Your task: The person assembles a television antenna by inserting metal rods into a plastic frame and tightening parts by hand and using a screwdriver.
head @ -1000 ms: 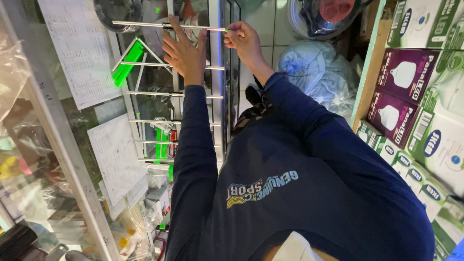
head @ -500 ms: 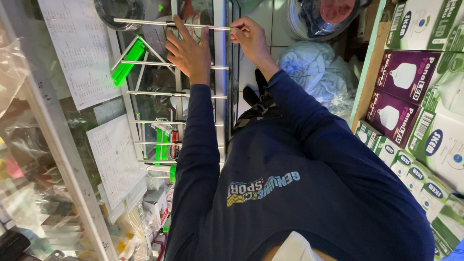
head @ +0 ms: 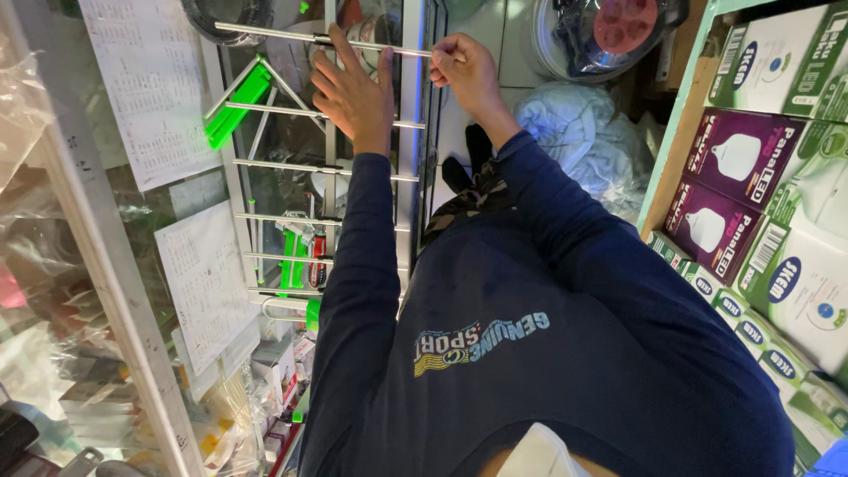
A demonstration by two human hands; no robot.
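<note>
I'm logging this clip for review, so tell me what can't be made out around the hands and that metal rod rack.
Head view only:
- Left hand: the palm and its grip on the top rod are hidden by its own back.
- Right hand: curled fingers hide how they pinch the rod end.
- Metal rod rack: lower rungs pass behind the left sleeve.
- Round black thing at top: cut off by the frame edge.
- Paper sheets: print too small.

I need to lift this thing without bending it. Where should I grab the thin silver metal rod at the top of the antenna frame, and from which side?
Probably grip the thin silver metal rod near its middle, where it crosses the central spine, coming from the near side. The left hand already rests there; the right hand pinches the springy free end.
</note>
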